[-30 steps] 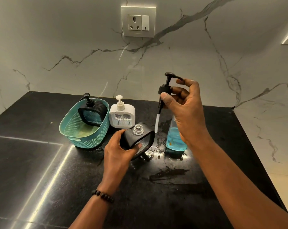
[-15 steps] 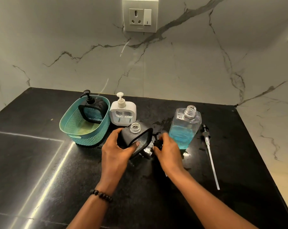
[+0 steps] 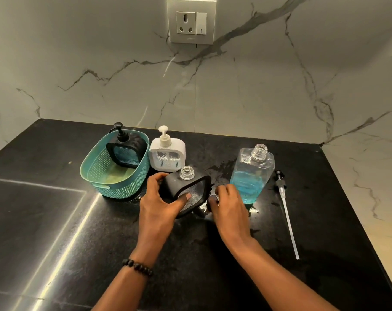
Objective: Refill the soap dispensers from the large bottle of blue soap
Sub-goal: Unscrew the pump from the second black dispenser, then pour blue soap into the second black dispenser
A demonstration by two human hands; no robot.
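Black dispenser opened and tilted, ready for the blue soap

My left hand (image 3: pixel 160 204) grips the black dispenser (image 3: pixel 188 191), thumb on its clear face, tilting its open neck up so it can take soap; my right hand (image 3: pixel 229 208) rests beside it with fingers curled over something dark I cannot make out. The large bottle of blue soap (image 3: pixel 252 173) stands uncapped just right of my right hand, its pump (image 3: pixel 284 205) lying flat on the counter (image 3: pixel 55 221) out of the way

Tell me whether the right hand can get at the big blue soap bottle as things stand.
Probably yes. The right hand lies on the counter just beside the soap bottle, with nothing between them; whether it already holds something small is unclear.
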